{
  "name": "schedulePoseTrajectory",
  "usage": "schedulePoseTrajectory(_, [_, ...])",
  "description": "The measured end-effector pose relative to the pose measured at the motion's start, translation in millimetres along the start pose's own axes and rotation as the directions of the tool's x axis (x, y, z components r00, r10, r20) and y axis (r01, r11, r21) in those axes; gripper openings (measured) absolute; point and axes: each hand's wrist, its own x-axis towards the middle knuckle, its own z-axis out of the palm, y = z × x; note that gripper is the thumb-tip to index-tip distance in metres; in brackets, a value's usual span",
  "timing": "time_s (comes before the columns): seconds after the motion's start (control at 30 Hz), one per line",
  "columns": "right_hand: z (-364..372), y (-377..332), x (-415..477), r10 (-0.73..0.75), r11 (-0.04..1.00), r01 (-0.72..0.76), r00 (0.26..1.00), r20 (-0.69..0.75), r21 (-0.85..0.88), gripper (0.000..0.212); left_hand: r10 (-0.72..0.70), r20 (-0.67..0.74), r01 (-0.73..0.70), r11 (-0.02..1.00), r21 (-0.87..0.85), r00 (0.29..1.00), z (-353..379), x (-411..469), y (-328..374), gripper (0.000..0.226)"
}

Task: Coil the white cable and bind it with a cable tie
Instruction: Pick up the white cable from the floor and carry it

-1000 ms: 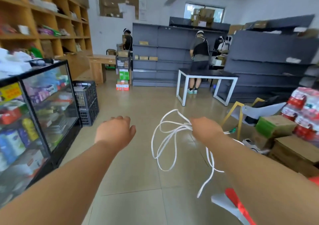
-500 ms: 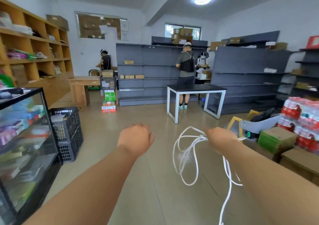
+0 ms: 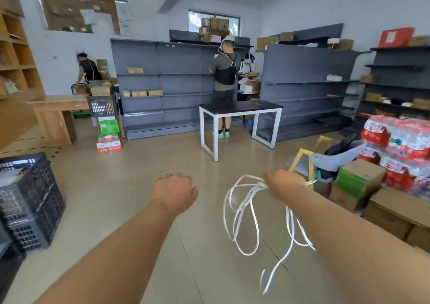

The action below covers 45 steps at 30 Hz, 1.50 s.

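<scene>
right hand (image 3: 285,183) fingers clamp the limp, light white cable (image 3: 257,187) (loops dangle below them). left hand (image 3: 173,193) fingers curl, seemingly empty; loops look best gathered just below the right fingers.

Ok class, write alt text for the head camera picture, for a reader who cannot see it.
A person's right hand grips a loose bundle of white cable, its loops dangling above the floor. The left hand is curled, with nothing visible in it. Grey shelves and a table stand behind.

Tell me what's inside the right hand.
The right hand grips the white cable; loose loops spill out and hang below, unbound. The back of the hand covers the palm, so any cable tie there cannot be seen.
</scene>
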Motion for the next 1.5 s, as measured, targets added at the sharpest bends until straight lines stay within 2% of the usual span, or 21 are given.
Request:
schedulePoseTrajectory(0.23, [14.9, 14.7, 158.5, -0.026, 0.999, 0.025, 0.999, 0.027, 0.043, 0.034, -0.044, 0.105, 0.046, 0.999, -0.011, 0.994, 34.9, 161.9, 4.5, 0.040])
schedulePoseTrajectory(0.37, [19.5, 21.7, 240.4, -0.036, 0.998, 0.034, 0.999, 0.028, 0.048, 0.035, -0.073, 0.102, 0.077, 0.996, -0.033, 0.992, 55.3, 239.2, 1.1, 0.041])
schedulePoseTrajectory(0.63, [31.5, 30.1, 389.7, -0.084, 0.996, 0.084, 0.996, 0.000, 0.027, 0.029, -0.040, 0.068, 0.039, 0.999, 0.019, 0.997, 98.7, 383.9, -13.7, 0.041])
schedulePoseTrajectory(0.87, [37.5, 28.9, 545.4, -0.004, 1.000, 0.005, 0.981, -0.195, 0.005, 0.027, 0.009, 0.013, -0.009, 0.999, 0.051, 1.000, 143.1, 551.9, -46.3, 0.038])
schedulePoseTrajectory(1.07, [34.5, 40.8, 676.7, 0.094, 0.995, -0.085, 0.968, -0.231, 0.048, 0.028, 0.078, -0.021, -0.077, 0.996, 0.044, 0.997, 154.1, 707.2, -66.5, 0.036])
schedulePoseTrajectory(1.27, [49.7, 74.1, 780.7, 0.157, 0.985, -0.139, 0.965, -0.212, 0.099, 0.025, 0.129, -0.039, -0.129, 0.992, -0.012, 0.991, 167.9, 829.0, -46.2, 0.031])
schedulePoseTrajectory(1.5, [76.0, 131.1, 918.0, 0.124, 0.992, -0.115, 0.973, -0.194, 0.059, 0.023, 0.139, -0.080, -0.139, 0.990, -0.003, 0.987, 203.2, 968.8, -2.7, 0.028])
